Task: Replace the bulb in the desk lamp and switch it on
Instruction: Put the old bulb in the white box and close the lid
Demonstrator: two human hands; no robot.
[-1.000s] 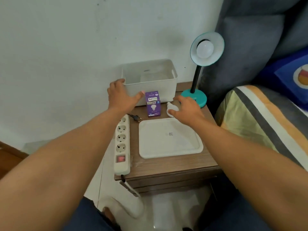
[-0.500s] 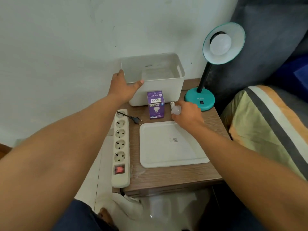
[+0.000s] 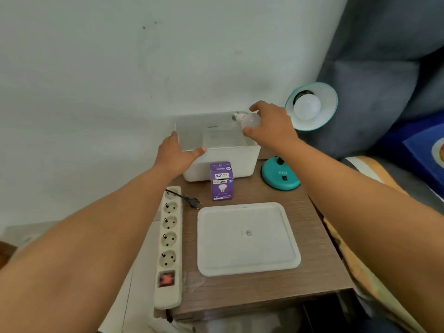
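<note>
A teal desk lamp (image 3: 280, 175) stands at the table's back right, its shade (image 3: 329, 109) turned toward me with a white bulb (image 3: 307, 106) screwed in. My right hand (image 3: 271, 127) holds a second white bulb (image 3: 250, 120) above the back right corner of the white bin (image 3: 221, 162), metal base pointing left. My left hand (image 3: 176, 155) grips the bin's front left rim. A purple bulb box (image 3: 221, 181) stands upright in front of the bin. The lamp's black plug (image 3: 192, 201) lies loose on the table beside the white power strip (image 3: 168, 246).
A white tray (image 3: 247, 239) lies on the wooden side table (image 3: 319, 241). The power strip's red switch (image 3: 165, 278) sits near the front edge. A wall stands close behind the bin. A grey cushion and striped bedding border the table on the right.
My right hand has lifted the loose bulb from the table beside the lamp base up over the bin. My left hand stays on the bin's rim.
</note>
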